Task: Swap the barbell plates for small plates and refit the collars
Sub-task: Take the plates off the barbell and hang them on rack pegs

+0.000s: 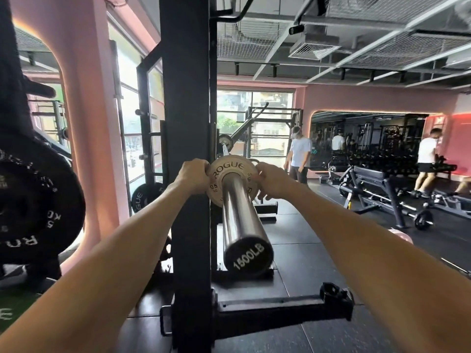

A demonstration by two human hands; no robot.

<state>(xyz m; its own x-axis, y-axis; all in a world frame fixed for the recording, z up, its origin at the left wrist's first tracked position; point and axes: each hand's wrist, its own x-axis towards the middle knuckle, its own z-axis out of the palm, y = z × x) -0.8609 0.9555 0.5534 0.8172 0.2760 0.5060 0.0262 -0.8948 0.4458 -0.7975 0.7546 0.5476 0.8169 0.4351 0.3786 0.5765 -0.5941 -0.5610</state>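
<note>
I grip the small tan round metal plate (pixel 230 178) with my left hand (pixel 195 175) and right hand (pixel 271 180) on opposite rims, keeping it square on the chrome steel barbell sleeve (pixel 238 217), far from the sleeve's black end cap (pixel 248 257), beside the black rack upright (pixel 187 149).

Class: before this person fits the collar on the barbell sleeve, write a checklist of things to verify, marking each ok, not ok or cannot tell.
1. Small plate is on the sleeve: ok.
2. Left hand and right hand both grip the plate's rim: ok.
3. Plate pushed fully against the sleeve's shoulder: cannot tell.
4. Sleeve bare from plate to end cap, room for a collar: ok.
5. Collar in hand: not ok.
</note>
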